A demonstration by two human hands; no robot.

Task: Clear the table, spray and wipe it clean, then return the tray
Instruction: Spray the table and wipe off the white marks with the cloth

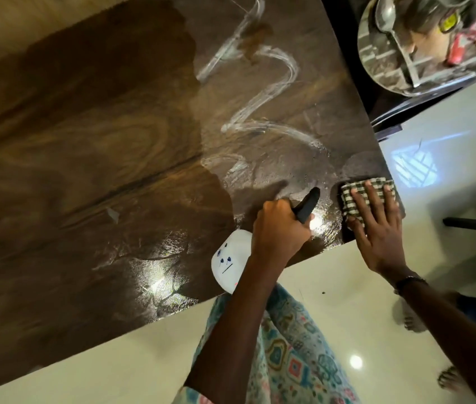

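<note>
Your left hand [280,228] grips the spray bottle [232,265] tight; your right hand [376,228] lies flat on the checked cloth [353,196] at the worktop [85,170] corner.

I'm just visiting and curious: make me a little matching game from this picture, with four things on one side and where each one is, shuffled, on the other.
Things:
1. spray bottle
2. checked cloth
3. spoon
4. white streaks

Places:
A. lying on the steel tray at the top right
B. gripped in the left hand over the table's near edge
C. smeared across the brown table top
D. pressed flat under the right hand at the table's corner

Pairs: 1-B, 2-D, 3-A, 4-C
</note>
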